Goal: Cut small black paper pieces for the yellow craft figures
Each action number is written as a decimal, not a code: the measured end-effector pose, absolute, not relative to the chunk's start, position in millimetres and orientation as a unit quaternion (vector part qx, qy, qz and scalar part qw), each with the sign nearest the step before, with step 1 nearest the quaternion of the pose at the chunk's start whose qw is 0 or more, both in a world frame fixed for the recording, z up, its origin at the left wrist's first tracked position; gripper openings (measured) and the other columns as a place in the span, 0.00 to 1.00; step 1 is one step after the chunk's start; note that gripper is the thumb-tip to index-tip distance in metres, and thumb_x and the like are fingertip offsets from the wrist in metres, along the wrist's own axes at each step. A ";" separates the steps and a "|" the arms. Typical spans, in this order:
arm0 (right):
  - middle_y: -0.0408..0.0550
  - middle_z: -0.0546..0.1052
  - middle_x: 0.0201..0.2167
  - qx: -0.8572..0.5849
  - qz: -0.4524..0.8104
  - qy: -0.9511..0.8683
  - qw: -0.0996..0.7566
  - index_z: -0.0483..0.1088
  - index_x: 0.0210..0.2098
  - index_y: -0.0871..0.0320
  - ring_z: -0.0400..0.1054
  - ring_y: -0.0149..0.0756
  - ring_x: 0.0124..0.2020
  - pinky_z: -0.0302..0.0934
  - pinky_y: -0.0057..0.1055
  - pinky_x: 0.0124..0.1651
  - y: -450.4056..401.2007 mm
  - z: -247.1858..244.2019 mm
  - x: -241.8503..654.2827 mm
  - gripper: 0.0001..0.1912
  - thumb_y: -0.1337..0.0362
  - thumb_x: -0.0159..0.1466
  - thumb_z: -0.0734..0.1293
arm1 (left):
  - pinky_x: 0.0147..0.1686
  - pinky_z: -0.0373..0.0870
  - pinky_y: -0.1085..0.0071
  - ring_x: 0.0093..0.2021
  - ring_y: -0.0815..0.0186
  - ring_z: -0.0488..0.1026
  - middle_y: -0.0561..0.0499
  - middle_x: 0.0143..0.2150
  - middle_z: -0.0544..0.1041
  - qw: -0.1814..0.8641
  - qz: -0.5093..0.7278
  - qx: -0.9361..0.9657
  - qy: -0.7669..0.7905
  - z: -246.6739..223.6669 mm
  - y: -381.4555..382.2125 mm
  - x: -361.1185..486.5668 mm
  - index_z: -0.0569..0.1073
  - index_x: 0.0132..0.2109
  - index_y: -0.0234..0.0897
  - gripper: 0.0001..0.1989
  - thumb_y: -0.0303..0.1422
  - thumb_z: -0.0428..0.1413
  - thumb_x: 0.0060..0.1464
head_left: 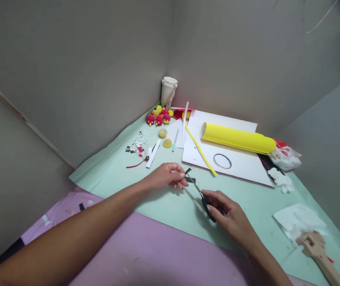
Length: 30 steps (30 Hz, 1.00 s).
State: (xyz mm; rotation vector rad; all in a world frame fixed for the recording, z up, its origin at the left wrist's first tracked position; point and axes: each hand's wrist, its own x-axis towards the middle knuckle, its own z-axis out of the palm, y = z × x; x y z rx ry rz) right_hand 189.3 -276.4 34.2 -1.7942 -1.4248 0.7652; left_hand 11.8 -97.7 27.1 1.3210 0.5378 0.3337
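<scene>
My left hand [172, 175] pinches a small piece of black paper [188, 171] between thumb and fingers above the pale green sheet. In my right hand [225, 208] is a pair of scissors [208, 204] with black handles, its blades pointing up and left to the black piece. Whether the blades are fully closed on the paper is too small to tell. Just beneath, a black strip [191, 180] lies on the green sheet. Beyond my hands, a yellow paper strip [201, 149] and a black-and-silver ring [222, 161] rest on white board.
A yellow paper roll [238, 138] lies on the white board [235, 172]. Small red and yellow figures [158, 117] stand before a white cup [169, 90]. Paper scraps [138, 149] lie at left. A beige glue gun [314, 244] rests near right on white tissue [297, 218]. Walls close in behind.
</scene>
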 end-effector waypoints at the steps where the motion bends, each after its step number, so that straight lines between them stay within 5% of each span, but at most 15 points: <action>1: 0.44 0.67 0.32 -0.695 0.295 -0.551 0.355 0.73 0.50 0.52 0.63 0.35 0.33 0.61 0.31 0.37 -276.5 34.6 189.6 0.17 0.62 0.62 0.64 | 0.30 0.64 0.71 0.28 0.69 0.74 0.44 0.34 0.80 0.742 0.156 0.604 0.245 26.8 -97.3 11.7 0.68 0.36 0.34 0.11 0.37 0.58 0.54; 30: 0.43 0.66 0.32 -0.684 0.314 -0.535 0.383 0.73 0.50 0.52 0.62 0.34 0.31 0.59 0.31 0.36 -278.0 33.5 190.4 0.16 0.62 0.62 0.64 | 0.30 0.62 0.70 0.28 0.69 0.74 0.45 0.34 0.80 0.737 0.166 0.604 0.254 28.0 -98.0 11.5 0.67 0.36 0.35 0.09 0.36 0.57 0.55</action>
